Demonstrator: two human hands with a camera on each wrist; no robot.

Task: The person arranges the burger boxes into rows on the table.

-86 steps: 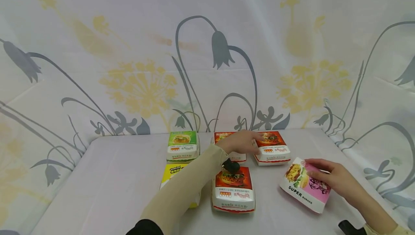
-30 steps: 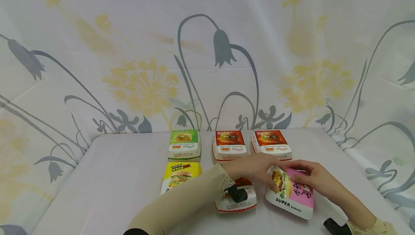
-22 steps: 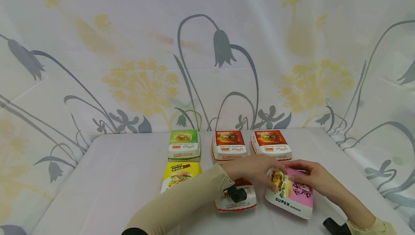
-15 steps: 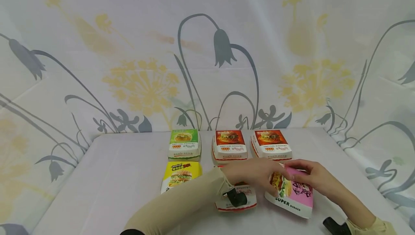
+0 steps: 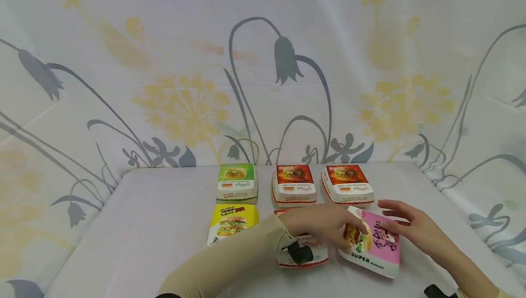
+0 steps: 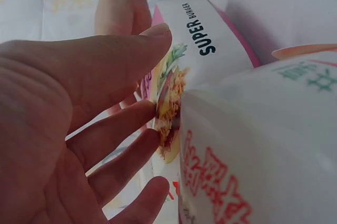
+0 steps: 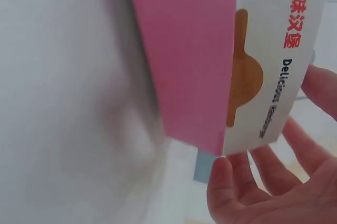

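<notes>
A pink and white "SUPER BURGER" box (image 5: pixel 376 245) lies slightly turned on the table at the right, its printed face up. My left hand (image 5: pixel 324 225) reaches over the near red and white burger box (image 5: pixel 302 258), its fingertips at the left edge of the pink box. In the left wrist view, my left fingers (image 6: pixel 129 124) are spread and only lightly bent against the printed face. My right hand (image 5: pixel 415 225) is just off the pink box's right side, fingers relaxed; the right wrist view shows its fingertips (image 7: pixel 220 174) near the box corner.
Along the back stand a green box (image 5: pixel 236 183) and two red boxes, one in the middle (image 5: pixel 294 185) and one at the right (image 5: pixel 347 184). A yellow box (image 5: pixel 232 222) sits in front of the green one, partly behind the left sleeve. A flowered cloth (image 5: pixel 263 120) hangs behind the table.
My left hand has come from the back right red box to the pink box, which has shifted left and nearer. My right hand has just drawn away from it to the right.
</notes>
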